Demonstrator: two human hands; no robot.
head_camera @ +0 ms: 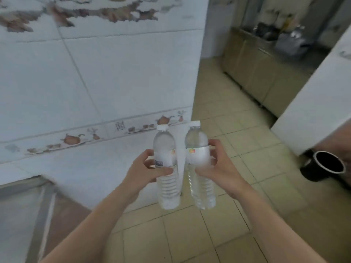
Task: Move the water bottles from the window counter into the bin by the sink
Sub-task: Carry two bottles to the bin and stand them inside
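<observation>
left bottle label [163,158]: dark printed patch, too blurred to read
right bottle label [197,155]: small coloured mark, no legible words
wall tile border [120,125]: rows of small dark characters, unreadable

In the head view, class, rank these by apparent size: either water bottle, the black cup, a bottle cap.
1. The left bottle and right bottle look alike, unranked.
2. Black cup.
3. Bottle cap.

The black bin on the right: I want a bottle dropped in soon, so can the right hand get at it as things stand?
Probably not yet. The black bin stands open-mouthed on the floor, nothing blocking it, but it lies well off to the side of the right hand, which grips a water bottle.
</observation>
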